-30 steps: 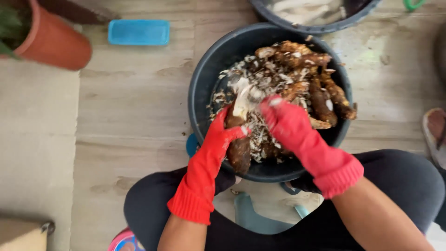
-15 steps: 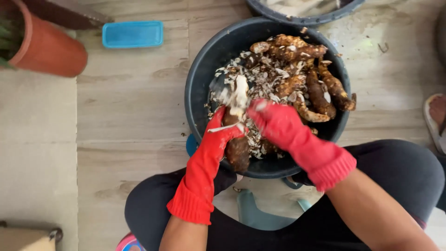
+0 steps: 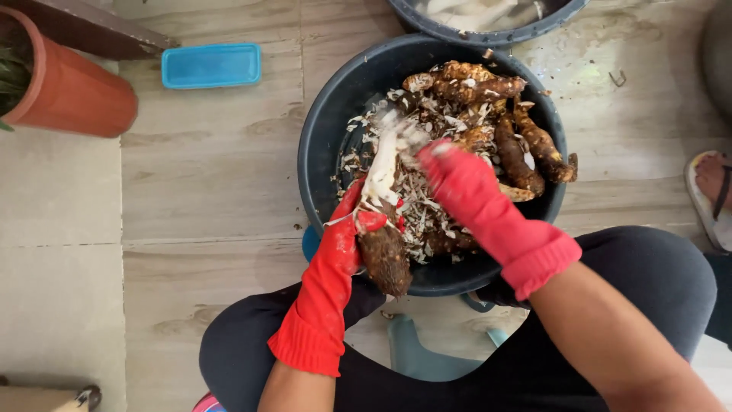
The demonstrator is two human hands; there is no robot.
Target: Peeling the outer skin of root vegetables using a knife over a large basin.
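The half-peeled cassava root lies tilted over the dark basin's near rim, as before. The left hand stays clamped around its middle. The right hand, closed and blurred, has shifted toward the white tip; any held tool is indiscernible.

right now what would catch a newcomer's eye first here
Two bright red rubber gloves at centre: the left hand grips a half-peeled cassava root, while the right hand is blurred at its white end. Beneath them sits a dark round tub of brown roots and peelings.
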